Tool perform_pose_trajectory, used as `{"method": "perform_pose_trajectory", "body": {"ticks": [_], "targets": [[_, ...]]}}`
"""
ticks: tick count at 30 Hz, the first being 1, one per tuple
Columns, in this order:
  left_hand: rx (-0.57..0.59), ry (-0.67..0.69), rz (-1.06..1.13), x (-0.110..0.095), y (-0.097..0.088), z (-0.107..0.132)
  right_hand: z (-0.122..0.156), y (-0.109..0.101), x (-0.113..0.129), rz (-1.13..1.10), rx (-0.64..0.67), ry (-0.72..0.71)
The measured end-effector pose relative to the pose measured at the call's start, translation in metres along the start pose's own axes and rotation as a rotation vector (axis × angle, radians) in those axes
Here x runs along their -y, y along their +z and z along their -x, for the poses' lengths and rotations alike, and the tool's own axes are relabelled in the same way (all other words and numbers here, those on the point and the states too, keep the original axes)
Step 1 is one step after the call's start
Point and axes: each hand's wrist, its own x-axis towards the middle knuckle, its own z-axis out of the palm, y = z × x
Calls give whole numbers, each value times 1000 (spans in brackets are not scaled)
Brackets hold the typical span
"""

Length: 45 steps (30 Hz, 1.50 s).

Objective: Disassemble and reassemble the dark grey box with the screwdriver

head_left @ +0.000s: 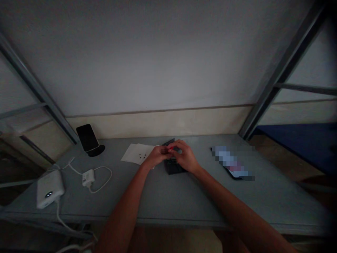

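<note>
Over the middle of the desk, my left hand [158, 155] and my right hand [186, 156] meet at the fingertips, both closed. Between them is a small red object [171, 148], mostly covered by the fingers, so its kind does not show. Just below lies an open dark case [177, 170], with its raised lid behind the hands and its inside partly hidden. White paper sheets [131, 154] lie to the left, partly behind my left hand. Several tiny dark pieces [143, 155], too small to name, rest on them.
A dark-screened device on a stand [87, 138] is at the back left. Nearer are a white power bank [50, 189] and a white adapter [88, 177] with looping cable. A phone [231, 165] with a blurred screen lies right. Metal posts [283, 70] flank the desk [168, 203].
</note>
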Motion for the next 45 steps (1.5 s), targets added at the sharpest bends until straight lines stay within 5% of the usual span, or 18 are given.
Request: {"method": "perform_pose_trajectory", "body": {"ticks": [45], "targets": [[-8,12,32,2,-2,-2,0,-3,1,9,33,3]]}}
